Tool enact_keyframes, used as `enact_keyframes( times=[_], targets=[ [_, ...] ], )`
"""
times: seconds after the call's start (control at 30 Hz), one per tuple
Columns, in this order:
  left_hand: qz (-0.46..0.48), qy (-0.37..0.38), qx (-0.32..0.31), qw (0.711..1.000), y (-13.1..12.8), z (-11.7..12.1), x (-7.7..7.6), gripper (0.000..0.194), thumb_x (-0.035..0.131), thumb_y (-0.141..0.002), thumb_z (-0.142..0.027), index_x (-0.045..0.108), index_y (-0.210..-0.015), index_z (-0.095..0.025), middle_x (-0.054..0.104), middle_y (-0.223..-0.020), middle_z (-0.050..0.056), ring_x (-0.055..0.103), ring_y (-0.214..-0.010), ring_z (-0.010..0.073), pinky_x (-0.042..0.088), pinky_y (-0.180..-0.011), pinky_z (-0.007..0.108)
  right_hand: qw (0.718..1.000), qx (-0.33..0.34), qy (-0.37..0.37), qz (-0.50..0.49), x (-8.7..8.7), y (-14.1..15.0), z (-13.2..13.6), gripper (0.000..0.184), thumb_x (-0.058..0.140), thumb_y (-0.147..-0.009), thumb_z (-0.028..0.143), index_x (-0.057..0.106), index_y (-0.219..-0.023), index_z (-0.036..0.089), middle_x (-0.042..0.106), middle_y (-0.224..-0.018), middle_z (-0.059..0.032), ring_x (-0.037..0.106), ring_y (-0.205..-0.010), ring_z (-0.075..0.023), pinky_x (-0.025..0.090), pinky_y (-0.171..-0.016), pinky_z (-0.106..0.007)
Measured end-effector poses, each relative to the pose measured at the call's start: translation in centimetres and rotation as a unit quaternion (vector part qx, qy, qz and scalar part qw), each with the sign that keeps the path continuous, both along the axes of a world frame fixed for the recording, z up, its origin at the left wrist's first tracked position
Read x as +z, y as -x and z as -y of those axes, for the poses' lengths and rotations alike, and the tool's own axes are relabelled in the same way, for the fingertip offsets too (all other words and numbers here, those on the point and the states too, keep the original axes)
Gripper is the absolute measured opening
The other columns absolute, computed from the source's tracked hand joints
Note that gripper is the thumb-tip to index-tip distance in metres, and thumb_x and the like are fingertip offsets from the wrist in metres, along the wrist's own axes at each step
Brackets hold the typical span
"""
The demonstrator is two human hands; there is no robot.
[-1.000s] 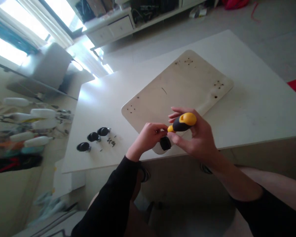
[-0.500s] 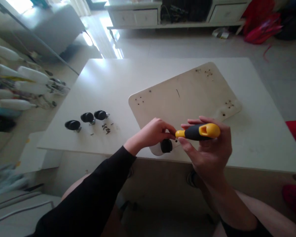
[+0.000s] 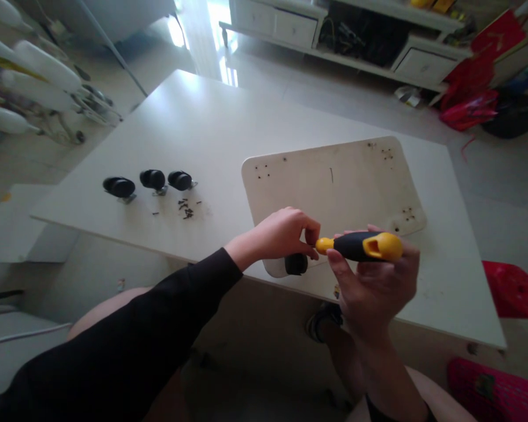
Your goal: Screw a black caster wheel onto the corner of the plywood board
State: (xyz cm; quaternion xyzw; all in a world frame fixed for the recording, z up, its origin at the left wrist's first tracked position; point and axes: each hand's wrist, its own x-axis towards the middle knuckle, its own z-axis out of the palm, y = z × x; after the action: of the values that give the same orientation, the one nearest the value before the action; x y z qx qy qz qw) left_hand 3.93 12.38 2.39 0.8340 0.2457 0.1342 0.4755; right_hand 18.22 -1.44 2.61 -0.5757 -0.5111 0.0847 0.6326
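Observation:
A pale wooden board [image 3: 334, 181] with small screw holes lies flat on the white table [image 3: 193, 135]. A black caster wheel [image 3: 296, 264] sits at the board's near corner. My right hand [image 3: 376, 287] grips a yellow and black screwdriver [image 3: 361, 246], held level and pointing left. My left hand [image 3: 286, 234] is pinched at the screwdriver's tip, just above the caster; what its fingers hold is too small to see.
Three more black casters [image 3: 152, 180] stand in a row at the table's left, beside a small heap of dark screws [image 3: 185, 208]. White drawers [image 3: 290, 26] and red bags [image 3: 470, 99] are on the floor beyond. A red object [image 3: 513, 290] lies at right.
My head has turned, so the table and board sit differently in view. The screwdriver has swung from tilted to level; both hands stay together over the caster.

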Motion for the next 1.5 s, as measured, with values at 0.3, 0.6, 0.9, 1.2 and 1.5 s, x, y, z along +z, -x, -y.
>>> enact_keyframes(
  times=[0.3, 0.6, 0.9, 1.2, 1.5],
  targets=[
    [0.014, 0.033, -0.039, 0.999, 0.3, -0.2, 0.1, 0.011, 0.08, -0.089, -0.015, 0.088, -0.094, -0.021, 0.072, -0.067, -0.003, 0.059, -0.062, 0.0095, 0.043, -0.07, 0.024, 0.999, 0.021, -0.028, -0.036, 0.0, 0.3, -0.3, 0.069, 0.096, -0.072, 0.011, 0.064, -0.13, 0.029, 0.077, -0.115, 0.0018, 0.083, -0.096, -0.0157, 0.072, -0.09, -0.034],
    [0.023, 0.061, -0.062, 0.996, 0.1, 0.0, 0.2, 0.014, 0.081, -0.091, -0.019, 0.088, -0.104, -0.02, 0.074, -0.071, -0.002, 0.061, -0.063, 0.0098, 0.046, -0.072, 0.025, 0.996, -0.023, 0.019, -0.084, -0.1, 0.5, -0.5, 0.058, 0.097, -0.074, 0.024, 0.068, -0.124, 0.024, 0.079, -0.107, 0.0007, 0.082, -0.089, -0.0165, 0.069, -0.091, -0.037],
    [0.006, -0.002, 0.003, 1.0, 0.4, -0.5, 0.5, 0.007, 0.089, -0.083, -0.02, 0.085, -0.088, -0.021, 0.077, -0.078, -0.001, 0.063, -0.069, 0.0116, 0.044, -0.074, 0.027, 0.999, 0.008, -0.019, -0.049, -1.1, 0.1, -1.0, 0.057, 0.098, -0.073, 0.02, 0.065, -0.119, 0.027, 0.077, -0.105, 0.0035, 0.081, -0.09, -0.0152, 0.07, -0.076, -0.029],
    [0.012, 0.013, -0.013, 1.0, 0.9, -0.7, 0.4, 0.013, 0.09, -0.083, -0.022, 0.082, -0.092, -0.019, 0.08, -0.09, 0.0, 0.066, -0.077, 0.0121, 0.046, -0.077, 0.026, 0.998, -0.015, -0.025, -0.049, -1.3, 0.2, -1.2, 0.06, 0.101, -0.066, 0.022, 0.064, -0.112, 0.026, 0.075, -0.099, 0.0049, 0.079, -0.085, -0.0137, 0.07, -0.073, -0.027],
    [-0.231, 0.148, 0.003, 0.962, 1.7, -1.3, 1.1, 0.038, 0.054, -0.089, -0.006, 0.081, -0.115, -0.014, 0.083, -0.102, 0.008, 0.062, -0.056, 0.0101, 0.05, -0.063, 0.025, 0.998, -0.001, -0.021, -0.06, -0.9, 0.7, -0.6, 0.048, 0.084, -0.08, 0.017, 0.059, -0.12, 0.027, 0.077, -0.103, 0.0025, 0.085, -0.089, -0.0201, 0.073, -0.084, -0.041]
  ],
)
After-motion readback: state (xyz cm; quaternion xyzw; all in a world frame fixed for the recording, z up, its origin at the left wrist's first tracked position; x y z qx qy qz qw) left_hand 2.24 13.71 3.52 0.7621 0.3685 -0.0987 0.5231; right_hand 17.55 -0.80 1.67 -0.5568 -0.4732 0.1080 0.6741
